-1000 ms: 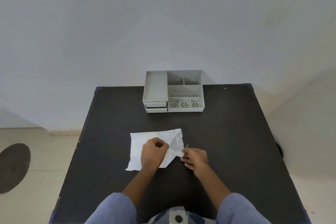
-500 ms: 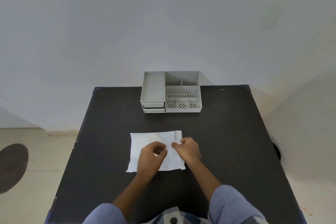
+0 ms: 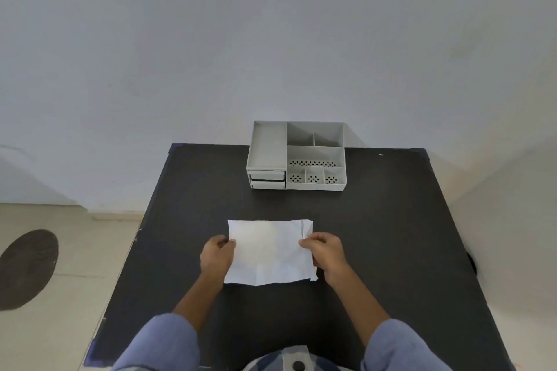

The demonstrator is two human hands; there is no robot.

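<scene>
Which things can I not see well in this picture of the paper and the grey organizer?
Head view, the only one:
The drawers of the grey organizer: contents hidden by their closed fronts.
The white paper: parts of its side edges are covered by the left hand and the right hand.
Any fingers under the sheet: hidden by the paper itself.
The dark round patch on the floor: cut off by the left frame edge.

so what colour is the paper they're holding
White, with creases; the paper shows best in the head view, against the black table.
</scene>
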